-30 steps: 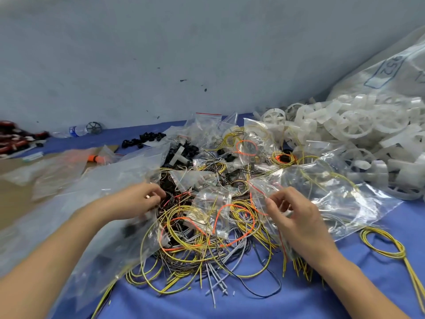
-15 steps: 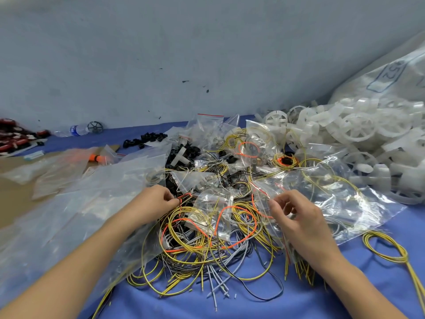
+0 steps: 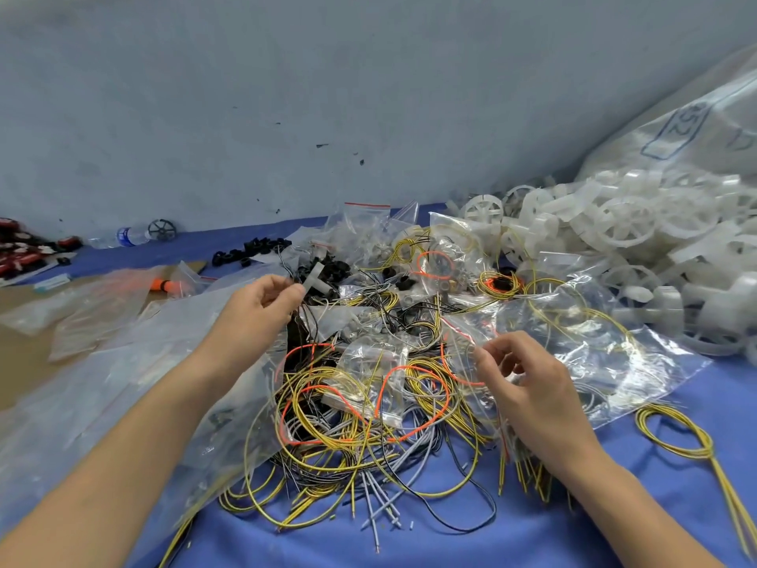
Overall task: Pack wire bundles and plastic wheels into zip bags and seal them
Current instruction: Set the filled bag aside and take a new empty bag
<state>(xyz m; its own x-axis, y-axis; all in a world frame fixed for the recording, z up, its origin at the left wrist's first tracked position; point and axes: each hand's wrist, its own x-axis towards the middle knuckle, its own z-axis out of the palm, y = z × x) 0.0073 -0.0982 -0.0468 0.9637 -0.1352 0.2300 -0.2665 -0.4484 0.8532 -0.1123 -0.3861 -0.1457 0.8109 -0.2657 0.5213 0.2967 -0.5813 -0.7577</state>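
Note:
A tangled pile of yellow, orange, grey and black wires point(image 3: 360, 416) lies on the blue cloth in front of me. My left hand point(image 3: 262, 309) is raised over the pile's left side and pinches a few thin dark wires that hang from its fingertips. My right hand point(image 3: 528, 387) sits at the pile's right side, its curled fingers pinching the mouth edge of a clear zip bag point(image 3: 594, 346) that holds yellow wires. White plastic wheels point(image 3: 622, 223) are heaped at the back right. Small filled zip bags point(image 3: 434, 260) lie behind the pile.
Large clear plastic bags point(image 3: 102, 362) cover the left side under my left forearm. A big labelled sack point(image 3: 696, 125) leans at the far right. A yellow wire loop point(image 3: 676, 432) lies at the right. Black parts point(image 3: 254, 250), a water bottle point(image 3: 131, 235) and a wall stand behind.
My left hand has risen up and back from the pile, lifting thin dark wires. My right hand has stayed at the zip bag's mouth, shifting only slightly.

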